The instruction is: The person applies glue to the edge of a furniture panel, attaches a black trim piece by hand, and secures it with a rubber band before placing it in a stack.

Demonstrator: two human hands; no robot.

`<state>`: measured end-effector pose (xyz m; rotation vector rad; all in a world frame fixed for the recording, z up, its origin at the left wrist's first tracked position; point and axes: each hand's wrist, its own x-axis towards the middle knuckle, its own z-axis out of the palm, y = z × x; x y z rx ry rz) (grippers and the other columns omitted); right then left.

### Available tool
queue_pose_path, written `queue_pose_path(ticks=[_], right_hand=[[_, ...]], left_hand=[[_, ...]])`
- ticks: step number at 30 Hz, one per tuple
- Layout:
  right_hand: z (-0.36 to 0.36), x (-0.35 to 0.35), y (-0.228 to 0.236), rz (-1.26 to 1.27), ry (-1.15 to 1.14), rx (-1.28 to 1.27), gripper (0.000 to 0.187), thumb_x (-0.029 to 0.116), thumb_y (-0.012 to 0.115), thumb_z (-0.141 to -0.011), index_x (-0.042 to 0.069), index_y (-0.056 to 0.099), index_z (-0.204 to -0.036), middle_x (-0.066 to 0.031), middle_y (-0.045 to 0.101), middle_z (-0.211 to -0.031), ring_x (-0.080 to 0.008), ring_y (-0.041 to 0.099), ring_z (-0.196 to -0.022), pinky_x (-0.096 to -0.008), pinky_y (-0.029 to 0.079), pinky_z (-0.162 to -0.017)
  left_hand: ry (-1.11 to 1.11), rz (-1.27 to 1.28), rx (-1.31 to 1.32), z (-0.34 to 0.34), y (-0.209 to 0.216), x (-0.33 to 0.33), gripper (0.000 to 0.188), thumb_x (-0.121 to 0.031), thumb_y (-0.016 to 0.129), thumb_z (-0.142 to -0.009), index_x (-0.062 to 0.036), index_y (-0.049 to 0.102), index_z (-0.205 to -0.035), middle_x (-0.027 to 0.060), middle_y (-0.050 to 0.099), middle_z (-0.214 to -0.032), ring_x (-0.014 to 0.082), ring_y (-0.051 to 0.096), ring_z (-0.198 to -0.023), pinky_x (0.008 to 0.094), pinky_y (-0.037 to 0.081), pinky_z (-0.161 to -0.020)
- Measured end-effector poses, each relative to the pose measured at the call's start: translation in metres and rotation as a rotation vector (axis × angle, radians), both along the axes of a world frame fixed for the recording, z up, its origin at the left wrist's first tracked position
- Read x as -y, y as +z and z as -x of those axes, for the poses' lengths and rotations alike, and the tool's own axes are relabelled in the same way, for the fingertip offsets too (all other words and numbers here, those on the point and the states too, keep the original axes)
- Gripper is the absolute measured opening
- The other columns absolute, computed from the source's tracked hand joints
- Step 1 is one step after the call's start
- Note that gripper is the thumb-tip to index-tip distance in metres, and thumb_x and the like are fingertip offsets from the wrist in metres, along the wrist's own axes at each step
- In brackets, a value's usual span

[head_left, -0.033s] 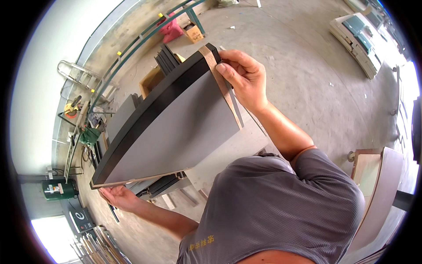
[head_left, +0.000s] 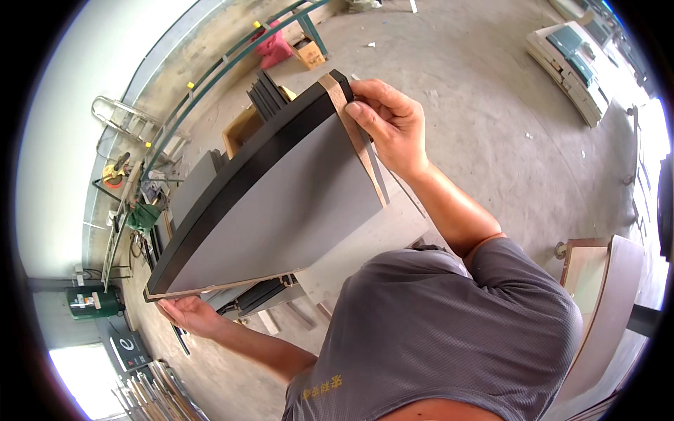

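Observation:
A large grey panel (head_left: 281, 203) is held tilted in front of me. A black strip (head_left: 239, 188) runs along its far edge, and bare wood-coloured edges show at its two ends. My right hand (head_left: 394, 126) grips the far right corner, thumb on the near side and the other fingers curled at the black end. At the lower left corner, my left hand (head_left: 188, 316) supports the panel from below, its fingers partly hidden under the edge. Beneath the panel lies a pale flat surface (head_left: 372, 235), with dark strips (head_left: 260, 298) beside it.
Beyond the panel stand dark profiles (head_left: 265, 95), a cardboard box (head_left: 309, 54) and a green rail (head_left: 232, 62). A ladder (head_left: 130, 119) leans by the left wall, near a green tank (head_left: 95, 302). Long bars (head_left: 158, 393) sit lower left. At right are stacked boards (head_left: 569, 70) and a wooden cart (head_left: 597, 302).

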<state>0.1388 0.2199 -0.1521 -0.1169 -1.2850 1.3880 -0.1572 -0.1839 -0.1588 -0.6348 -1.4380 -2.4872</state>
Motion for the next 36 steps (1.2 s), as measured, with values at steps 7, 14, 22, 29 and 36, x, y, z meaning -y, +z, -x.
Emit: queue_pose_path(ticks=[7,14,22,29,36], right_hand=[[-0.009,-0.015,0.011,-0.020,0.118,0.045,0.009,0.002,0.067,-0.098,-0.004,0.069,-0.105,-0.0016,0.067,-0.100,-0.0093,0.061,-0.095,-0.0253,0.050,-0.087],[-0.028,-0.002,0.000,0.031,-0.153,0.230,0.022,0.008,0.067,-0.098,-0.003,0.066,-0.116,-0.0008,0.066,-0.100,-0.0081,0.059,-0.090,-0.0238,0.049,-0.081],[-0.009,-0.008,-0.165,0.318,0.049,0.516,0.016,0.019,0.063,-0.100,0.005,0.055,-0.097,0.0040,0.051,-0.086,-0.0061,0.044,-0.077,-0.0255,0.038,-0.068],[0.003,-0.037,-0.180,0.369,0.391,0.308,0.047,0.045,0.059,-0.103,0.000,0.057,-0.113,-0.0057,0.062,-0.107,-0.0161,0.055,-0.100,-0.0344,0.044,-0.091],[0.078,0.049,-0.200,0.489,0.986,0.387,0.029,0.041,0.058,-0.103,0.018,0.049,-0.087,0.0048,0.044,-0.075,-0.0100,0.046,-0.065,-0.0296,0.039,-0.058]], left_hand=[[0.036,-0.005,-0.174,0.018,-0.009,-0.003,0.044,-0.024,0.055,-0.105,-0.0021,0.051,-0.143,0.0154,0.059,-0.139,0.0280,0.060,-0.123,0.0449,0.050,-0.104],[0.262,0.131,0.152,0.022,-0.032,0.003,0.040,-0.021,0.061,-0.094,-0.0037,0.055,-0.129,0.0155,0.061,-0.122,0.0267,0.060,-0.108,0.0436,0.053,-0.088],[0.003,0.419,0.208,-0.046,-0.037,-0.011,0.024,-0.016,0.078,-0.081,0.0024,0.064,-0.088,0.0027,0.062,-0.078,0.0129,0.057,-0.068,0.0295,0.046,-0.061],[0.028,0.751,-0.018,-0.170,0.097,-0.016,0.026,-0.024,0.082,-0.087,-0.0021,0.068,-0.089,-0.0018,0.060,-0.072,0.0081,0.054,-0.067,0.0267,0.043,-0.061],[0.263,0.853,0.184,-0.263,0.152,0.043,0.023,-0.023,0.083,-0.087,-0.0052,0.070,-0.090,-0.0029,0.062,-0.072,0.0065,0.056,-0.064,0.0266,0.044,-0.058]])
